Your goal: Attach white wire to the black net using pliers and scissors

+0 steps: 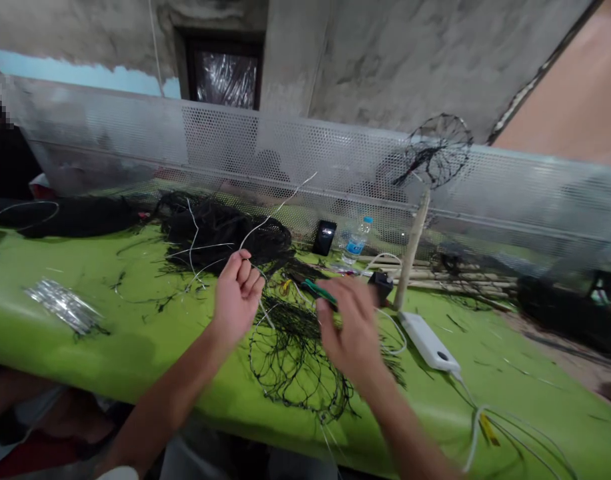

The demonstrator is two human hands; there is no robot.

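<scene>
My left hand is closed round a thin silver wire, whose long end rises up and to the right. To the right, my right hand is slightly blurred, with thumb and fingers apart. Its fingertips are over the green handle of a plier-like tool, and part of the tool is hidden behind them. Between and below my hands lies a round net of knotted black cord on a wire hoop. Loose black strands spread from the net's upper side.
Behind are a pile of black cord, a phone, a water bottle and an upright wooden stick. A white power bank with cables sits right, a silver wire bundle left, on the green table cover. Perforated metal mesh stands behind.
</scene>
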